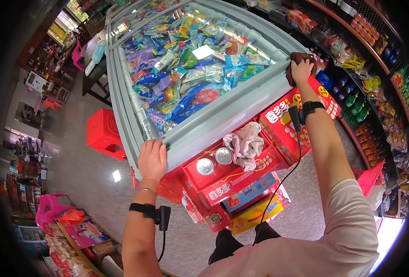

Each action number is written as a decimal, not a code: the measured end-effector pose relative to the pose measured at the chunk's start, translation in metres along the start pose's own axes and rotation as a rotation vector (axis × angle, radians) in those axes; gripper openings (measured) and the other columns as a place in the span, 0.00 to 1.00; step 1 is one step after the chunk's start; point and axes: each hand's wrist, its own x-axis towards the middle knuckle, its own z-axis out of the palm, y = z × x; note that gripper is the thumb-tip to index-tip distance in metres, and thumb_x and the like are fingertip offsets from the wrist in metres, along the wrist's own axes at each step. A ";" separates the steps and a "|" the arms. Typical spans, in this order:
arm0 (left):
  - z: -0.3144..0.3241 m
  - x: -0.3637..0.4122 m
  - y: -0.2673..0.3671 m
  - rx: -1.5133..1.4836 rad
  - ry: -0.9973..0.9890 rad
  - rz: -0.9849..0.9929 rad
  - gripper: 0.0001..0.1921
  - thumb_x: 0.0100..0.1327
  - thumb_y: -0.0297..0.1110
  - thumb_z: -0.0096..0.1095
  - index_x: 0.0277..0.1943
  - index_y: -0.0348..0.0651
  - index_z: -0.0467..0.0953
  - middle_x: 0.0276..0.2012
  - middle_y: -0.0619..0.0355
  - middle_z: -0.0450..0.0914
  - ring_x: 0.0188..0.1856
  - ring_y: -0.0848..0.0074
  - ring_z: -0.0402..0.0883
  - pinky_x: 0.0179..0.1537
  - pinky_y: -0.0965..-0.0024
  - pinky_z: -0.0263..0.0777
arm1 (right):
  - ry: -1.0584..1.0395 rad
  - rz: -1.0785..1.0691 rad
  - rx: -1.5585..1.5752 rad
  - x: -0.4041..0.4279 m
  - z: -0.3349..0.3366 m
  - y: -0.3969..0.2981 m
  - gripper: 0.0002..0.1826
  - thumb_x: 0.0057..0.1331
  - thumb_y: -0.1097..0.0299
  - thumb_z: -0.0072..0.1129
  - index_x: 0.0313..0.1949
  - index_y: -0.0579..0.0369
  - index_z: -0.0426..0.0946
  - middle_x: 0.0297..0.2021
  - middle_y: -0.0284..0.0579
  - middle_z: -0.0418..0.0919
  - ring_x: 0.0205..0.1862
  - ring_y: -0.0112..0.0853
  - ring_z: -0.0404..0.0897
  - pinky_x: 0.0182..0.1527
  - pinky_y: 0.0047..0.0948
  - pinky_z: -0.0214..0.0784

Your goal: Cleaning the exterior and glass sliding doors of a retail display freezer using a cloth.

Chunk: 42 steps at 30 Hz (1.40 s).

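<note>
A grey chest freezer (204,128) with a glass top stands before me, filled with ice creams in bright wrappers (190,76). My left hand (152,160) lies over its near left corner, fingers curled onto the frame. At the near right corner, my right hand (302,71) presses a dark brown cloth (296,59) against the rim. Below the freezer's front, red drink cartons (277,114) are stacked. Two cans (205,167) stand on one carton, beside a crumpled pale pink cloth (246,142).
Shelves of packaged snacks and bottles (355,100) line the right side. A red plastic stool (102,133) is left of the freezer, with a pink stool (52,207) nearer. Blue and yellow boxes (256,214) lie by my feet. A black cable (284,181) hangs from my right wrist device.
</note>
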 end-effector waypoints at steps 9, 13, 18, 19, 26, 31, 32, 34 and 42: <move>-0.004 0.008 0.000 -0.094 -0.029 -0.104 0.13 0.59 0.40 0.58 0.43 0.44 0.77 0.38 0.54 0.74 0.42 0.61 0.74 0.42 0.62 0.69 | -0.046 -0.060 0.005 -0.032 -0.007 -0.024 0.27 0.59 0.56 0.51 0.55 0.57 0.70 0.61 0.54 0.60 0.66 0.59 0.49 0.64 0.55 0.46; 0.003 0.007 -0.004 -0.245 -0.041 -0.194 0.14 0.54 0.41 0.65 0.39 0.43 0.79 0.36 0.54 0.73 0.41 0.61 0.74 0.41 0.63 0.68 | -0.019 -0.041 0.002 -0.032 -0.008 -0.026 0.28 0.57 0.59 0.53 0.57 0.57 0.68 0.61 0.53 0.61 0.67 0.56 0.51 0.62 0.60 0.47; -0.001 0.011 0.001 -0.327 -0.012 -0.340 0.10 0.50 0.33 0.67 0.35 0.41 0.80 0.35 0.54 0.73 0.40 0.63 0.75 0.42 0.66 0.68 | 0.156 -0.085 0.123 -0.034 -0.012 -0.023 0.28 0.56 0.60 0.54 0.55 0.59 0.69 0.56 0.55 0.68 0.65 0.52 0.57 0.64 0.50 0.48; -0.001 0.012 0.002 -0.330 -0.032 -0.335 0.09 0.51 0.27 0.65 0.36 0.37 0.79 0.35 0.54 0.72 0.40 0.65 0.74 0.43 0.70 0.67 | 0.200 -0.100 0.126 -0.034 -0.009 -0.020 0.26 0.56 0.61 0.54 0.54 0.59 0.70 0.54 0.58 0.71 0.64 0.53 0.59 0.64 0.45 0.49; 0.001 0.014 0.000 -0.302 -0.042 -0.432 0.11 0.45 0.26 0.68 0.34 0.37 0.79 0.35 0.53 0.71 0.41 0.62 0.73 0.44 0.66 0.67 | 0.101 -0.124 0.295 -0.035 -0.015 -0.024 0.21 0.58 0.64 0.55 0.51 0.57 0.72 0.49 0.56 0.73 0.55 0.49 0.68 0.59 0.40 0.56; 0.004 0.016 0.003 -0.306 -0.063 -0.485 0.12 0.45 0.27 0.68 0.35 0.37 0.79 0.36 0.53 0.71 0.43 0.61 0.72 0.46 0.65 0.65 | 0.145 -0.127 0.242 -0.038 -0.019 -0.028 0.20 0.58 0.63 0.56 0.49 0.57 0.73 0.44 0.53 0.75 0.49 0.47 0.71 0.54 0.38 0.60; 0.003 0.015 0.002 -0.310 -0.067 -0.483 0.12 0.45 0.27 0.68 0.35 0.37 0.79 0.36 0.53 0.71 0.43 0.61 0.72 0.46 0.65 0.65 | 0.121 -0.111 0.289 -0.037 -0.018 -0.027 0.20 0.59 0.63 0.56 0.49 0.56 0.74 0.44 0.53 0.75 0.49 0.47 0.71 0.54 0.38 0.60; 0.002 0.014 0.000 -0.286 -0.060 -0.476 0.12 0.46 0.29 0.68 0.36 0.37 0.79 0.36 0.53 0.71 0.44 0.61 0.71 0.46 0.64 0.65 | 0.098 -0.092 0.332 -0.038 -0.018 -0.028 0.20 0.59 0.62 0.56 0.49 0.56 0.75 0.44 0.53 0.76 0.48 0.46 0.71 0.53 0.37 0.61; 0.006 0.015 0.003 -0.274 -0.037 -0.502 0.12 0.50 0.30 0.67 0.38 0.36 0.78 0.37 0.53 0.72 0.44 0.61 0.72 0.49 0.63 0.64 | 0.080 -0.120 0.345 -0.039 -0.024 -0.036 0.18 0.59 0.60 0.56 0.47 0.54 0.77 0.38 0.53 0.78 0.43 0.44 0.75 0.51 0.36 0.63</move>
